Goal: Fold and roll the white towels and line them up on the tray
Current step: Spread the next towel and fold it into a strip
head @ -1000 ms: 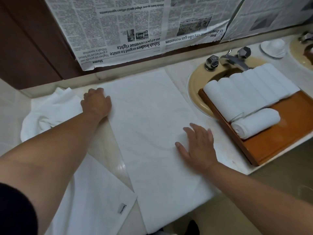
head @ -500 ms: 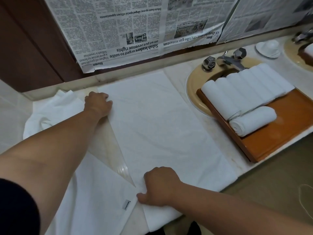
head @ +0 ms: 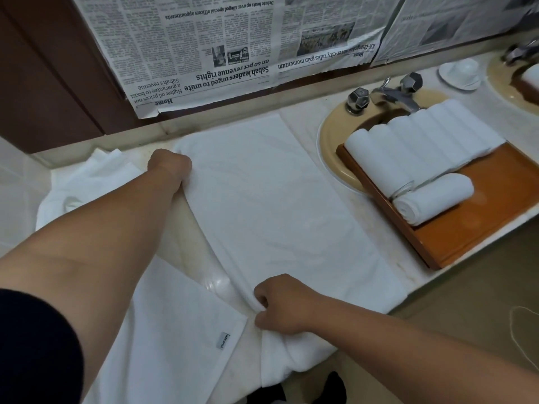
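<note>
A white towel lies flat across the marble counter, its near end hanging over the front edge. My left hand pinches the towel's left edge at the far end. My right hand pinches the same edge near the counter's front, and the edge between them is lifted into a narrow fold. A wooden tray rests over the sink at the right. It holds several rolled white towels in a row, with one more roll lying across in front of them.
A crumpled white towel lies at the far left, and another flat one with a label hangs at the near left. A beige sink with a chrome tap sits under the tray. Newspaper covers the wall. A white saucer stands far right.
My right hand slid from the towel's middle to its near left edge and closed on it. My left hand closed on the far left edge, and that edge is now lifted slightly.
</note>
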